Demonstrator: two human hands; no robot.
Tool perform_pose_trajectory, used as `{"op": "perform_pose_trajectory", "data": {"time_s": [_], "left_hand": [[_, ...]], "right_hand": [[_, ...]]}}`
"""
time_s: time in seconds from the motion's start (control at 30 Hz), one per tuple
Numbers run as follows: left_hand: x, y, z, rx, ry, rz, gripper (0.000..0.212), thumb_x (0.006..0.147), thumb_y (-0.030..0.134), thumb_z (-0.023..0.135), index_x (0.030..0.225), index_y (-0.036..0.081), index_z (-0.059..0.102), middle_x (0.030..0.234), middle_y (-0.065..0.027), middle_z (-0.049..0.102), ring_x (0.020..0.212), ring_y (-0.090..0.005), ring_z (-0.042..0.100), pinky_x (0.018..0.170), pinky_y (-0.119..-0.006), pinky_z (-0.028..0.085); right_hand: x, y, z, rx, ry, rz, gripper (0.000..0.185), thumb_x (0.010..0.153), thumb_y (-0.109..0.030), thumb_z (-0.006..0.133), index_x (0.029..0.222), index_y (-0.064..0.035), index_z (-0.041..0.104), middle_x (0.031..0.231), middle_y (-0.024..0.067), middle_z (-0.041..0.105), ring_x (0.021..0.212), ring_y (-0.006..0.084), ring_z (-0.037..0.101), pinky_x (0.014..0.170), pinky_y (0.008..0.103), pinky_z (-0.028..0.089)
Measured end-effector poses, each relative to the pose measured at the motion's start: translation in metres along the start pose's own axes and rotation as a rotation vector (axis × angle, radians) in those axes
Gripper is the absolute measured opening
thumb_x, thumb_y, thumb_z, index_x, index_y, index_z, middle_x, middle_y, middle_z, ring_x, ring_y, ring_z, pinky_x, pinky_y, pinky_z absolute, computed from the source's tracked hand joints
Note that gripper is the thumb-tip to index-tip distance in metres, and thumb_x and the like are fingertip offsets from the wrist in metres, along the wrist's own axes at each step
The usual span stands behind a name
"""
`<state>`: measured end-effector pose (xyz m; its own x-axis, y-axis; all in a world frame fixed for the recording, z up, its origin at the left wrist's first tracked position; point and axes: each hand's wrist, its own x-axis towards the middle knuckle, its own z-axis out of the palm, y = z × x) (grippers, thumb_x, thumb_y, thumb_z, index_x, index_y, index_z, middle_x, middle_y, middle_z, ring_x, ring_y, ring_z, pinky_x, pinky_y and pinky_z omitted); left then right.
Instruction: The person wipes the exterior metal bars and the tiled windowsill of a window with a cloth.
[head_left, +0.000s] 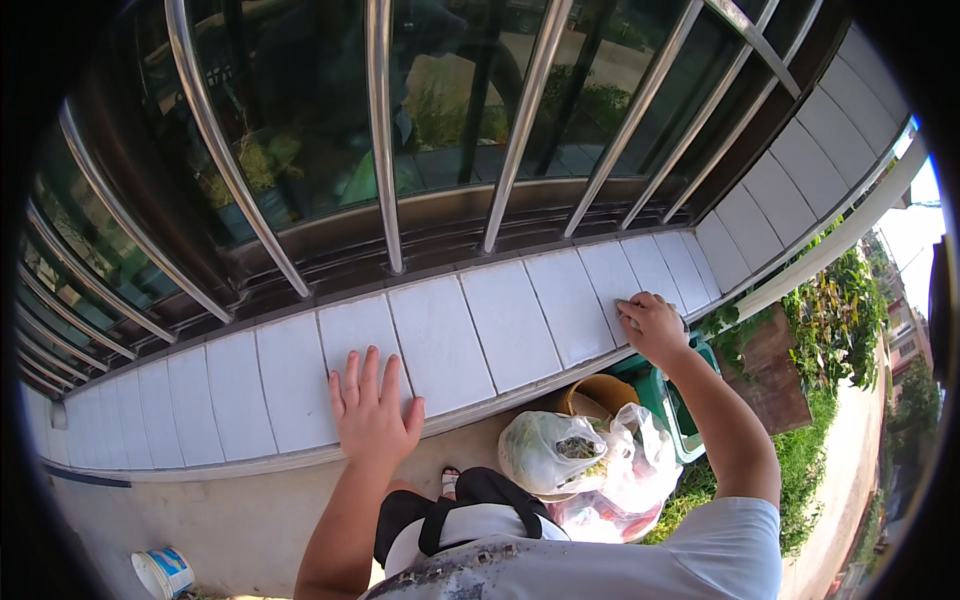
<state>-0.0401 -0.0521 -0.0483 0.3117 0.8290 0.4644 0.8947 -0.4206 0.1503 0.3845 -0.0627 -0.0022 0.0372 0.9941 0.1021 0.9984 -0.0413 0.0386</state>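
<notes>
A white tiled window ledge (435, 330) runs across the view below a barred window. My left hand (376, 409) rests flat on its front part, fingers spread, holding nothing. Farther right, my right hand (654, 324) is closed around a small greyish cloth or pad (628, 313) and presses it to the tiles near the right end. Most of that pad is hidden under the fingers, so its exact kind cannot be told.
Steel bars (385, 135) stand upright before dark window glass. Below the ledge at right are filled plastic bags (551, 450), a yellow-brown bucket (600, 396) and a green plastic crate (686, 442). A white labelled bucket (161, 571) sits on the concrete at lower left.
</notes>
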Motion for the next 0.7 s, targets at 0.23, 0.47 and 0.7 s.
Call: {"op": "perform_pose_trajectory", "data": {"time_s": [0.23, 0.47, 0.7], "left_hand": [[0.003, 0.003, -0.001, -0.012, -0.011, 0.024, 0.055, 0.076, 0.031, 0.063, 0.125, 0.006, 0.054, 0.138, -0.0145, 0.044, 0.133, -0.0356, 0.034, 0.111, -0.055, 0.021], [0.005, 0.000, -0.003, -0.001, -0.041, 0.011, 0.056, 0.076, 0.031, 0.063, 0.125, 0.006, 0.054, 0.139, -0.0156, 0.043, 0.133, -0.0361, 0.033, 0.111, -0.055, 0.020], [0.002, 0.004, -0.002, -0.004, -0.037, 0.008, 0.057, 0.075, 0.029, 0.063, 0.125, 0.004, 0.052, 0.139, -0.0181, 0.042, 0.133, -0.0380, 0.032, 0.111, -0.056, 0.020]], "right_hand": [[0.026, 0.020, -0.005, -0.029, -0.019, 0.143, 0.026, 0.088, -0.021, 0.056, 0.110, -0.0180, 0.068, 0.107, 0.0046, 0.061, 0.105, 0.0244, 0.057, 0.092, 0.0392, 0.046], [0.038, 0.026, 0.000, -0.095, -0.087, 0.201, 0.027, 0.090, -0.024, 0.053, 0.112, -0.0175, 0.067, 0.110, 0.0037, 0.060, 0.108, 0.0234, 0.056, 0.090, 0.0384, 0.048], [0.039, 0.030, -0.004, -0.146, -0.082, 0.110, 0.026, 0.090, -0.023, 0.053, 0.111, -0.0145, 0.067, 0.109, 0.0041, 0.060, 0.108, 0.0237, 0.056, 0.088, 0.0385, 0.049]]}}
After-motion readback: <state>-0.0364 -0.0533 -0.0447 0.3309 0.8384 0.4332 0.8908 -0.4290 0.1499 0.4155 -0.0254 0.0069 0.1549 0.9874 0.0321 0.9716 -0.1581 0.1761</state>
